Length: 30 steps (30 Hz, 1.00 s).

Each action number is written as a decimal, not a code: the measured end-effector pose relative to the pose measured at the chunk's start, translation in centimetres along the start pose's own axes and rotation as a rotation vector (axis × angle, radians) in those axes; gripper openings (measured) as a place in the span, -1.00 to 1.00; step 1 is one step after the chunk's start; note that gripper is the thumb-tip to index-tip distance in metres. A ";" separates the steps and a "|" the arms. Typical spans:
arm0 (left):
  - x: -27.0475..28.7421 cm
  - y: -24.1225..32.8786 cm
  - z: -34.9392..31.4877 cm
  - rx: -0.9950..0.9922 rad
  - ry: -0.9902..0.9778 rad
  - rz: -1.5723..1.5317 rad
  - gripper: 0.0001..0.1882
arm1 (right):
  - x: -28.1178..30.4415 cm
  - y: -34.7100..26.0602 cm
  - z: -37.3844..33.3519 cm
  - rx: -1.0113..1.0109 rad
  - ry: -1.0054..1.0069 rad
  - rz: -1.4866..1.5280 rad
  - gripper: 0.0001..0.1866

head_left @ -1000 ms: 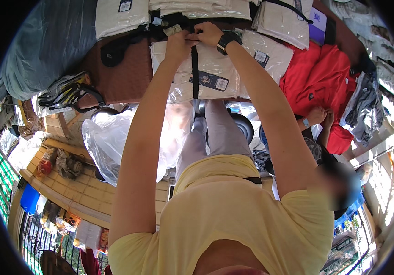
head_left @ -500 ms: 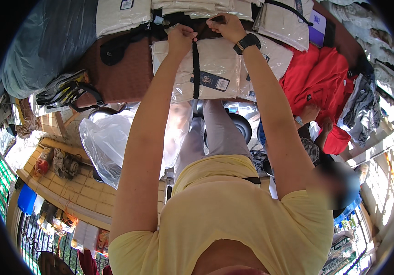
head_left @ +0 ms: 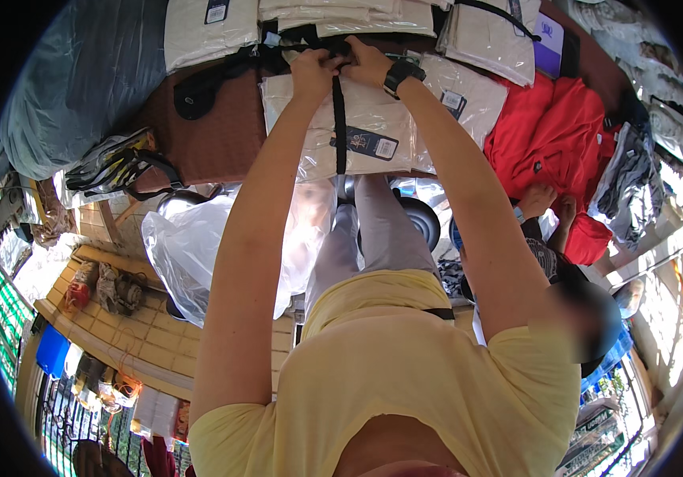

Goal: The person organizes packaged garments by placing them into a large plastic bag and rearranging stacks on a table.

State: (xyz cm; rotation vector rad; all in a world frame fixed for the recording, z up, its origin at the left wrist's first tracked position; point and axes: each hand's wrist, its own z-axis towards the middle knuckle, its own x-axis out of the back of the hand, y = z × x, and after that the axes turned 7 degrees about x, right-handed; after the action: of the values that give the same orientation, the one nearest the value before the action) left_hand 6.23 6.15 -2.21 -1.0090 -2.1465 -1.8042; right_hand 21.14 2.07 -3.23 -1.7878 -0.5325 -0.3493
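Note:
A black fabric strip (head_left: 340,119) runs over folded cream garments in clear plastic bags (head_left: 381,107) at the near table edge. Dark tags show through the plastic. At the far side of this bundle, my left hand (head_left: 314,73) pinches the strip with curled fingers. Right beside it, my right hand (head_left: 367,65) is closed on the strip too, its fingertips almost meeting those of the left. The fingers partly hide where the strip's ends come together.
More bagged cream garments (head_left: 210,36) lie along the far side of the brown table (head_left: 222,143). A black cap (head_left: 196,97) sits to the left. On the right, another person's hands (head_left: 538,200) touch red cloth (head_left: 544,131). Clear plastic (head_left: 186,258) hangs below the table edge.
My right hand has come left and down, from apart to beside my left hand. The co-worker's hands have shifted slightly on the red cloth.

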 end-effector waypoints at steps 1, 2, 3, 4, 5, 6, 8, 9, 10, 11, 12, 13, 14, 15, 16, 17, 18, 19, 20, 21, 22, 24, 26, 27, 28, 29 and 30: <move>0.0 0.2 0.2 -0.020 0.001 0.019 -0.76 | 0.1 0.5 0.0 0.026 -0.002 0.009 -0.43; -0.1 0.3 0.2 0.012 0.028 -0.023 -0.78 | 0.2 1.0 0.1 0.052 -0.005 0.017 -0.46; -0.2 0.4 0.2 0.048 0.056 -0.065 -0.79 | 0.3 0.9 0.0 0.075 -0.012 0.028 -0.49; -0.4 0.5 0.1 0.085 0.083 -0.106 -0.79 | 0.2 0.9 -0.1 0.054 -0.024 0.012 -0.53; -0.3 0.5 0.0 0.111 0.046 -0.094 -0.78 | 0.1 0.8 0.0 0.034 -0.035 -0.004 -0.55; -0.1 0.3 0.2 0.133 0.012 -0.081 -0.77 | 0.1 0.7 0.1 0.017 -0.045 -0.021 -0.58; 0.4 -0.3 0.5 0.112 -0.056 -0.043 -0.74 | -0.1 0.6 0.4 0.058 -0.056 -0.044 -0.58; 0.7 -0.5 0.5 0.070 -0.092 -0.020 -0.73 | -0.1 0.9 0.4 0.076 -0.061 -0.055 -0.57; 0.8 -0.6 0.5 0.027 -0.128 0.004 -0.71 | -0.2 1.1 0.5 0.078 -0.068 -0.018 -0.58; 0.9 -0.7 0.5 0.012 -0.133 0.029 -0.70 | -0.3 1.3 0.5 0.081 -0.075 0.019 -0.58; 0.8 -0.2 0.5 -0.006 -0.144 0.051 -0.70 | -0.2 1.9 0.5 0.078 -0.077 0.053 -0.58; 0.7 0.3 0.4 -0.026 -0.154 0.072 -0.69 | -0.2 2.3 0.5 0.094 -0.053 0.025 -0.60; 0.4 0.8 0.2 -0.006 -0.118 0.112 -0.70 | -0.3 2.8 0.4 0.109 -0.027 -0.005 -0.62; 0.2 0.7 -0.2 0.022 -0.070 0.156 -0.70 | -0.6 2.3 0.5 0.133 -0.012 -0.030 -0.64; 0.1 0.6 -0.4 0.049 -0.024 0.200 -0.71 | -0.7 2.0 0.5 0.151 -0.002 -0.066 -0.67; -0.2 0.6 -0.5 -0.003 0.014 0.240 -0.73 | -0.8 1.7 0.4 0.167 0.008 -0.103 -0.69; -0.5 0.2 -0.7 -0.052 0.054 0.280 -0.75 | -1.0 1.5 0.3 0.186 0.016 -0.140 -0.72; -0.7 -0.2 -0.8 -0.101 0.093 0.320 -0.77 | -1.2 1.3 0.1 0.216 0.045 -0.168 -0.74; -0.9 -0.7 -1.0 -0.181 0.133 0.344 -0.78 | -1.4 1.1 -0.1 0.246 0.074 -0.196 -0.76; -1.1 -0.6 -1.1 -0.267 0.167 0.365 -0.79 | -1.4 1.3 -0.3 0.270 0.108 -0.227 -0.78; -1.3 -0.6 -1.1 -0.353 0.201 0.385 -0.80 | -1.3 1.5 -0.4 0.253 0.102 -0.221 -0.78; -1.1 -0.9 -0.6 -0.383 0.132 0.352 -0.82 | -1.2 1.6 -0.5 0.224 0.087 -0.207 -0.78; -0.8 -1.4 -0.3 -0.366 0.079 0.347 -0.83 | -1.4 1.3 -0.5 0.233 0.092 -0.214 -0.79; -0.9 -1.3 -0.1 -0.339 0.056 0.352 -0.83 | -1.3 1.5 -0.5 0.232 0.099 -0.221 -0.79; -1.0 -1.2 0.0 -0.312 0.032 0.357 -0.83 | -1.2 1.6 -0.5 0.250 0.100 -0.239 -0.79; -1.1 -1.1 0.1 -0.288 0.012 0.413 -0.84 | -1.2 1.7 -0.6 0.268 0.101 -0.257 -0.80; -1.0 -1.2 0.2 -0.261 -0.007 0.470 -0.84 | -1.2 1.5 -0.6 0.287 0.099 -0.273 -0.80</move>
State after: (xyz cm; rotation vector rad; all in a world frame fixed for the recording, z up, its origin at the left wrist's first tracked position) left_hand 6.36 5.85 -3.81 -1.4321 -1.5220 -1.8570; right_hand 20.89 0.98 -4.90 -1.4157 -0.7209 -0.5198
